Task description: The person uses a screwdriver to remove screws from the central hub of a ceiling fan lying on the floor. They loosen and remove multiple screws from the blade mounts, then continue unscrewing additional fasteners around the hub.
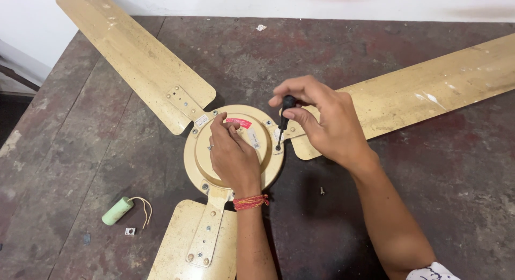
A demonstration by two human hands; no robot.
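A beige ceiling fan lies flat on a worn dark table (429, 172). Its round motor housing (201, 164) sits in the middle, with three blades running out to the upper left (134, 54), the right (429, 86) and the bottom (188, 253). My left hand (233, 156) rests on top of the housing, fingers curled near a red sticker (240, 122). My right hand (316, 119) grips a black-handled screwdriver (284, 121) upright, its tip on a screw at the housing's right rim by the blade bracket.
A pale green cylindrical capacitor (117, 211) with thin wire leads lies on the table at lower left, beside a small square metal piece (129, 231). A loose screw (322, 191) lies right of the housing. A white wall runs along the table's far edge.
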